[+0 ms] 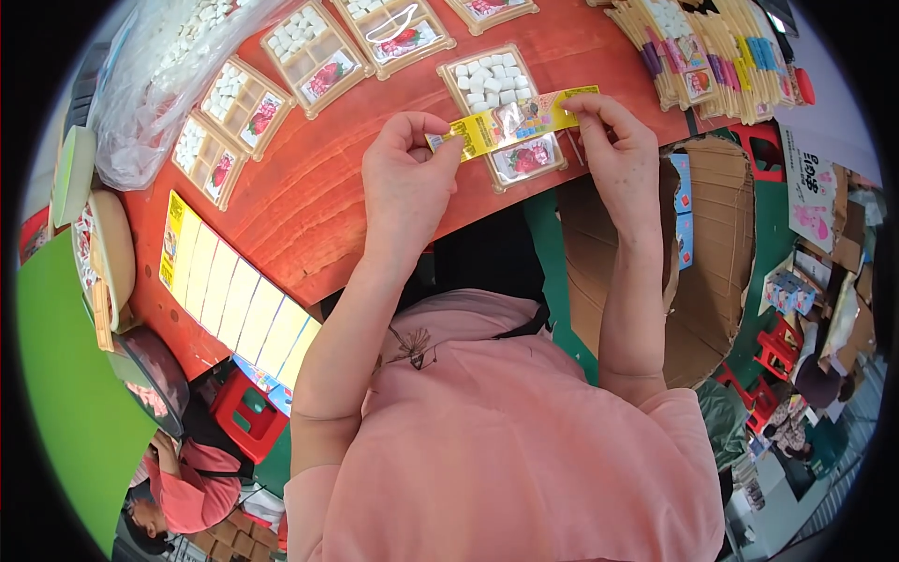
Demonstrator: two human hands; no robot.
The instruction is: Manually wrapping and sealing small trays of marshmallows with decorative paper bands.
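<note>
Between my two hands stretches a yellow printed card strip (pixel 513 129), slightly tilted with its right end higher. My left hand (pixel 412 173) pinches the strip's left end between thumb and fingers. My right hand (pixel 620 159) pinches the other end in the same way. Directly under the strip lies a tan-edged plastic tray (pixel 452 82). White marshmallow-like cubes (pixel 489 80) fill its far part, and a card with a strawberry picture (pixel 526 159) shows in its near part. The strip hides the tray's middle.
Several similar trays (pixel 298 101) line the red table's (pixel 309 178) far left. A fanned row of pale yellow strips (pixel 234 290) lies at left. Bundled sticks (pixel 740 70) sit far right. A cardboard box (pixel 716 281) stands right; another person (pixel 201 482) is lower left.
</note>
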